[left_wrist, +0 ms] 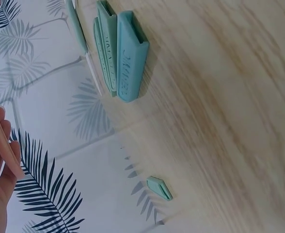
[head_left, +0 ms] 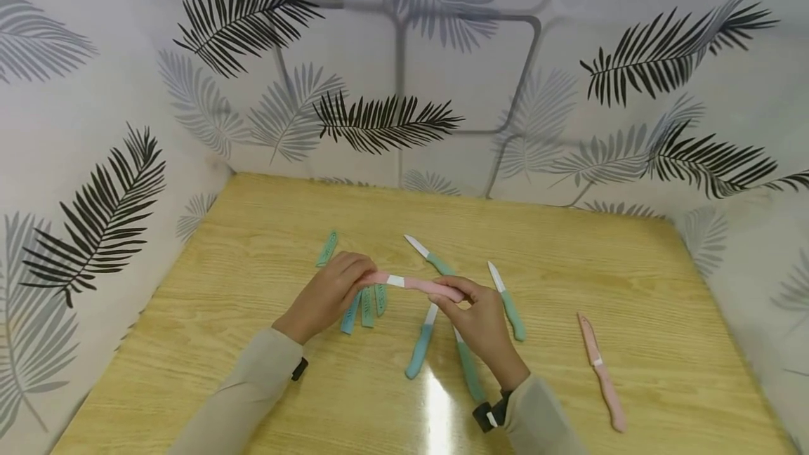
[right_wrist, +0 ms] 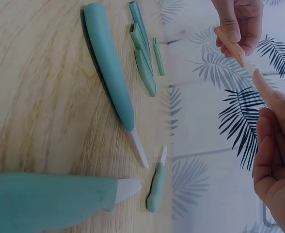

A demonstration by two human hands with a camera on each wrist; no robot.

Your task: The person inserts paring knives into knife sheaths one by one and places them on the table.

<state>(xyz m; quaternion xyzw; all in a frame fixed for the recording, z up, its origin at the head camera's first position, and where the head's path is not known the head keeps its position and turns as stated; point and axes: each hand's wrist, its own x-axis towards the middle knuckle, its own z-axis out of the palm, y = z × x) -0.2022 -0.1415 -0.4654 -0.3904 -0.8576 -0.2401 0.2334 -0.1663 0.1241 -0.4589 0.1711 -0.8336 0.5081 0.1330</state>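
Observation:
Above the middle of the table, my left hand point(head_left: 329, 293) pinches a pink blade sheath point(head_left: 377, 277). My right hand point(head_left: 483, 318) grips the handle of a pink paring knife point(head_left: 420, 285). A short stretch of white blade shows between sheath and handle; the rest of the blade is hidden inside the sheath. Below the left hand lie a blue sheath point(left_wrist: 132, 58) and two green sheaths, with another green sheath point(head_left: 327, 249) farther back. Around the right hand are a blue knife point(head_left: 418, 353) and a green knife point(head_left: 469, 367), both unsheathed.
Two more bare green knives, one at the back point(head_left: 436, 262) and one right of the hand point(head_left: 508, 307), lie on the wooden table point(head_left: 253, 230). A pink knife in its sheath point(head_left: 603, 378) lies at the right. Leaf-patterned cloth point(head_left: 442, 160) rises behind the table.

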